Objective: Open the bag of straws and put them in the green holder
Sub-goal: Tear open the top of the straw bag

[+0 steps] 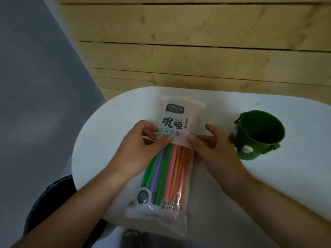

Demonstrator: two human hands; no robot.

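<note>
Barely begun: a person holds the bag (179, 113) of straws (168, 169) above a white table (286, 176), its top strip pointing to 12 o'clock and its bottom end reaching past the table's near edge toward 6. The left hand (141, 149) pinches the bag's 9 o'clock edge, thumb on the front and fingers curled behind. The right hand (211, 151) grips the 3 o'clock edge, thumb pressed on the printed label. Both grips sit about mid-length, where the label ends and the clear window begins. The top strip looks flat and unbroken, so the bag appears unopened, though blur makes the seal itself hard to read. All the straws, green, purple, pink and orange, lie packed inside. The holder (263, 149) stands upright on the table at 3 o'clock from the bag, just beside the right hand, mouth up and, as far as its dark inside shows, without straws. By that reading every step remains: opening the bag, drawing the straws out, standing them in the holder.
</note>
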